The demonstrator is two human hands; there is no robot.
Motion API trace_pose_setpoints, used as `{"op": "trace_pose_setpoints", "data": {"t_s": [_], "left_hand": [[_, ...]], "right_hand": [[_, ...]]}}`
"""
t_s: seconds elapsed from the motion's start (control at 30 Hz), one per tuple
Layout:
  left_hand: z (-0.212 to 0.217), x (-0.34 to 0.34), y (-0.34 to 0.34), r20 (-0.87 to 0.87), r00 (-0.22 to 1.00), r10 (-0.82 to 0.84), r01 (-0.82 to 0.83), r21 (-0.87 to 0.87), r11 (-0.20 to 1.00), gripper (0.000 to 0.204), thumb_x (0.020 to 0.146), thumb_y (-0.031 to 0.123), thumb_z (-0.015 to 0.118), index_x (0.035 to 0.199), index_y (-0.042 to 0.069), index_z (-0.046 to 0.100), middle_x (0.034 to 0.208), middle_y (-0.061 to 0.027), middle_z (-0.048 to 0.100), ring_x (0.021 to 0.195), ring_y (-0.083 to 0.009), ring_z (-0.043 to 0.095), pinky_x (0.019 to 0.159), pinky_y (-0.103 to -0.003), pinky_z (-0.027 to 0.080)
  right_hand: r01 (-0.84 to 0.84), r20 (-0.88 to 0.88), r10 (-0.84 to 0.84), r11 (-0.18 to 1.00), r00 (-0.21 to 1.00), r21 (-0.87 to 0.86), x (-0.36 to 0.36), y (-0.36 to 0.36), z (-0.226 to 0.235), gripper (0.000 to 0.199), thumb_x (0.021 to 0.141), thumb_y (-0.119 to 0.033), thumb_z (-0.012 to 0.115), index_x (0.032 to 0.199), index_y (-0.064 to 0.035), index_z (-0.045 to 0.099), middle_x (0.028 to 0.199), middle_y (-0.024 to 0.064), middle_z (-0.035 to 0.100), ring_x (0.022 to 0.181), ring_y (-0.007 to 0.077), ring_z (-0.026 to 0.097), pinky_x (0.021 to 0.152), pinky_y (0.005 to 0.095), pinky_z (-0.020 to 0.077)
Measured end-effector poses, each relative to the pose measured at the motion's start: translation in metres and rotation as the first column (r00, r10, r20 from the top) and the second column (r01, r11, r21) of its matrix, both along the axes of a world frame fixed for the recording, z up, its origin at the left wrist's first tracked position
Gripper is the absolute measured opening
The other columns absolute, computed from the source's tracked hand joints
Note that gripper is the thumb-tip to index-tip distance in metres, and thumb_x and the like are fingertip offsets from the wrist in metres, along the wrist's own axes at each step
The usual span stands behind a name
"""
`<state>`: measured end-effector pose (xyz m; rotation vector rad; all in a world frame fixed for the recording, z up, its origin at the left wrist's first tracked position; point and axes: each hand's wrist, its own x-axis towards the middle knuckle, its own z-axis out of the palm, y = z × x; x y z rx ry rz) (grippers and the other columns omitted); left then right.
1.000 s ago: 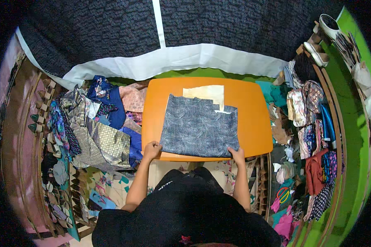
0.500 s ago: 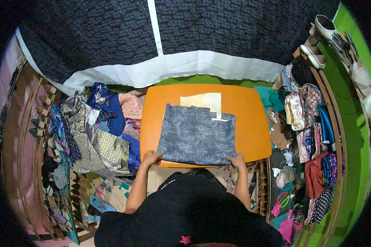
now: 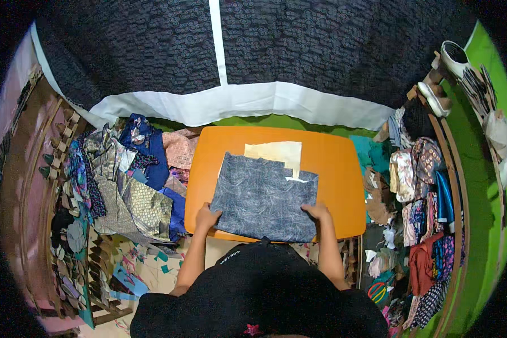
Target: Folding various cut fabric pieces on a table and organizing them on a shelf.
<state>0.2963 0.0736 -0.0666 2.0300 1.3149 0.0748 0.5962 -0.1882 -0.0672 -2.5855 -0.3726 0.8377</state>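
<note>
A folded dark grey cloth (image 3: 259, 194) with a pale wispy pattern lies flat on an orange table (image 3: 338, 174), along its near edge. Partly under its far side is a cream paper piece (image 3: 273, 151) with a stepped edge. My left hand (image 3: 207, 216) pinches the cloth's left edge near the front corner. At the right edge, my right hand (image 3: 318, 212) has its thumb on top of the fabric; its other fingers are partly hidden.
Heaped fabrics (image 3: 141, 197) crowd the table's left side. On the right, folded cloths (image 3: 425, 214) fill a wooden rack, with red-and-yellow-handled scissors (image 3: 378, 292) lower down. A dark patterned curtain (image 3: 321, 50) with a white border hangs beyond. Scraps (image 3: 162, 256) litter the floor.
My right hand has slid from the cloth's near right corner farther up its right edge. My left hand also sits slightly farther from the near edge. The whole view has tilted a little.
</note>
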Motion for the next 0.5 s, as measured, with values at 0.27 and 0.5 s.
{"op": "trace_pose_setpoints", "data": {"t_s": [0.27,0.5], "left_hand": [[-0.039,-0.023,0.000,0.217,0.976,-0.030,0.070,-0.180,0.981,0.051,0.064,0.037,0.065,0.093,-0.004,0.057,0.091,-0.0198,0.058,0.082,-0.0292,0.058,0.074,-0.034,0.044],[-0.001,-0.027,0.000,0.445,0.895,0.029,0.250,-0.554,0.794,0.029,0.069,0.013,0.058,0.094,-0.002,0.057,0.084,-0.0037,0.059,0.073,-0.0130,0.054,0.066,-0.028,0.044]], "right_hand": [[0.108,-0.106,-0.105,0.994,0.989,0.019,-0.055,-0.044,-0.009,0.062,0.055,-0.031,0.074,0.094,0.0118,0.051,0.093,0.0235,0.056,0.086,0.0316,0.055,0.074,0.0367,0.0434],[0.144,-0.298,-0.102,0.982,0.949,0.121,-0.057,-0.047,0.009,0.083,0.059,-0.028,0.071,0.119,0.0094,0.028,0.108,0.0273,0.046,0.091,0.0340,0.052,0.070,0.0435,0.0441]]}}
